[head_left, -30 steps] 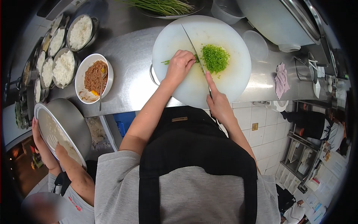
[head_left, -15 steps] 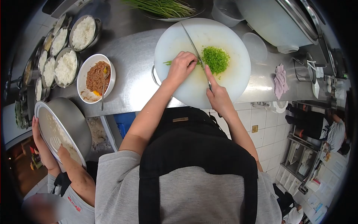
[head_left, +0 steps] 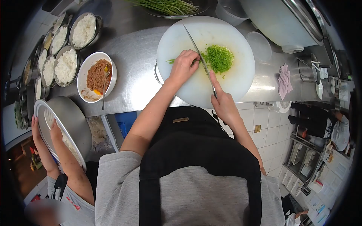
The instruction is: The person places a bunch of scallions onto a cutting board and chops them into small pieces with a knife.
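Observation:
My right hand (head_left: 224,105) grips the handle of a long kitchen knife (head_left: 194,43), its index finger stretched along the blade. The knife lies slantwise over a round white cutting board (head_left: 241,83). My left hand (head_left: 184,64), fingers curled, presses green onion stalks (head_left: 171,61) to the board just left of the blade; the hand covers most of them. On the blade's other side sits a heap of finely chopped green onion (head_left: 220,59), with some bits close to the knife.
A white bowl (head_left: 80,90) holds brown minced filling and a spoon (head_left: 104,88). Several rice bowls (head_left: 65,67) stand at left. Long green stalks (head_left: 166,6) lie behind the board; a pink cloth (head_left: 284,81) lies right. A co-worker holds a large pot (head_left: 81,124) and a rice paddle (head_left: 49,118).
The co-worker's hand with the rice paddle has moved up toward the pot's far rim. My hands stay nearly in place, the knife still beside my left fingers.

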Motion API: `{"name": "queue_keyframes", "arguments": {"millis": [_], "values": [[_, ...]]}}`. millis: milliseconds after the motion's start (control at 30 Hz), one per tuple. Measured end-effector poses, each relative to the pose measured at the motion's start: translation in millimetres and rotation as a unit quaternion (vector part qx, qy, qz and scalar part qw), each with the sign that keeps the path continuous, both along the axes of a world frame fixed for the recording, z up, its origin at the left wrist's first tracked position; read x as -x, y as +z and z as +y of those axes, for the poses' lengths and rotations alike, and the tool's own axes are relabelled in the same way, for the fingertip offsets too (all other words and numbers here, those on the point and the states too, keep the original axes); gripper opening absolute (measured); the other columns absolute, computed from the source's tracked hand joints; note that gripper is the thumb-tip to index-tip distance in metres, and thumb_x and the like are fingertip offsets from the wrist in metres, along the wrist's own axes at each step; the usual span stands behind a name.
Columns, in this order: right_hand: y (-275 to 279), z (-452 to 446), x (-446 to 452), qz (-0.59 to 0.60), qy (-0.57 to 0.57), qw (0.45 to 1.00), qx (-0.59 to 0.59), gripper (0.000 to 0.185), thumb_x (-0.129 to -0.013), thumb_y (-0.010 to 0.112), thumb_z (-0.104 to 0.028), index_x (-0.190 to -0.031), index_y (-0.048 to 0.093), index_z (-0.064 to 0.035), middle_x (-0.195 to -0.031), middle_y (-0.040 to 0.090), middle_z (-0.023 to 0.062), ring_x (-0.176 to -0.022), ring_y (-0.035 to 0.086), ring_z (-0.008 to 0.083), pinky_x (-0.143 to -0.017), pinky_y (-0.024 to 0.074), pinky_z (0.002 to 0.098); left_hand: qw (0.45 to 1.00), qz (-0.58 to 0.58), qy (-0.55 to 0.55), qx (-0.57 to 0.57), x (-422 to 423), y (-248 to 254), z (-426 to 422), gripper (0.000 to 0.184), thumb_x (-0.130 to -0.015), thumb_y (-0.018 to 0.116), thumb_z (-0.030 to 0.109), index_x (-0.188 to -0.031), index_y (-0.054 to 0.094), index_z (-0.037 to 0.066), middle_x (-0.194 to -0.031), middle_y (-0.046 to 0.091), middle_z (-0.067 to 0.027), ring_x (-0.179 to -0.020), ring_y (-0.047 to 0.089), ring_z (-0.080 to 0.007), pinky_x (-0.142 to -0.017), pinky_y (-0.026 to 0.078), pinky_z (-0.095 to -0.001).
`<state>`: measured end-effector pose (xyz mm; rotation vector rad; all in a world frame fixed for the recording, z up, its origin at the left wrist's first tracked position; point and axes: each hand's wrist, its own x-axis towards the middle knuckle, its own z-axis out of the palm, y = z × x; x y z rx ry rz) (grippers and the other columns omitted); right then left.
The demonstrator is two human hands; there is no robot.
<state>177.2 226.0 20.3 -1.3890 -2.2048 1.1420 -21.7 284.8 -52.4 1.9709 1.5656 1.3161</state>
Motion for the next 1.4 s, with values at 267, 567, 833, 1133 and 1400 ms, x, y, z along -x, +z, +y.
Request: {"name": "queue_keyframes", "arguments": {"millis": [267,567,833,1133,1400], "values": [[14.4,15.5,14.6,0.004,-0.055,0.985,0.164,0.081,-0.086,0.045,0.003,-0.157,0.015,-0.0231,-0.075,0.065,0.0241,-0.053,0.061,0.0323,-0.056,0.0504,0.0441,1.000,0.003,-0.004,0.005,1.4,2.0,-0.2,0.009,-0.077,0.067,0.000,-0.084,0.062,0.001,-0.086,0.065,-0.0096,-0.087,0.061,-0.0310,-0.077,0.049,-0.0388],[-4.1,-0.1,-15.7,0.038,-0.088,0.993,0.066,0.081,-0.085,0.046,0.002,-0.156,0.018,-0.0253,-0.108,0.065,0.0328,-0.074,0.067,0.0402,-0.074,0.0511,0.0461,0.998,0.052,-0.027,0.019,-11.9,7.4,11.5,0.012,-0.080,0.069,0.006,-0.092,0.065,0.003,-0.096,0.066,-0.0092,-0.094,0.059,-0.0307,-0.084,0.048,-0.0397],[0.7,-4.6,-13.1,0.025,-0.077,0.994,0.079,0.082,-0.086,0.048,0.002,-0.156,0.015,-0.0243,-0.108,0.063,0.0350,-0.093,0.063,0.0490,-0.088,0.0452,0.0496,0.999,0.037,-0.023,0.016,-3.5,11.3,-0.4,0.023,-0.076,0.074,0.009,-0.097,0.066,0.003,-0.098,0.066,-0.0082,-0.099,0.060,-0.0295,-0.086,0.049,-0.0395],[-1.2,-13.5,-16.4,0.015,-0.045,0.998,0.036,0.082,-0.087,0.049,0.003,-0.157,0.015,-0.0235,-0.097,0.064,0.0347,-0.089,0.063,0.0498,-0.085,0.0450,0.0512,0.999,0.032,-0.005,-0.019,-5.5,2.2,4.0,0.011,-0.076,0.071,0.003,-0.085,0.065,0.003,-0.087,0.065,-0.0088,-0.087,0.059,-0.0299,-0.077,0.050,-0.0396],[13.7,-12.1,-14.4,-0.013,-0.065,0.995,0.073,0.079,-0.090,0.047,0.002,-0.157,0.017,-0.0272,-0.129,0.056,0.0319,-0.114,0.057,0.0476,-0.100,0.0417,0.0432,0.999,0.025,-0.019,-0.010,-2.7,3.7,9.3,0.008,-0.076,0.070,0.001,-0.083,0.066,0.003,-0.084,0.065,-0.0075,-0.084,0.060,-0.0286,-0.075,0.050,-0.0383]]}}
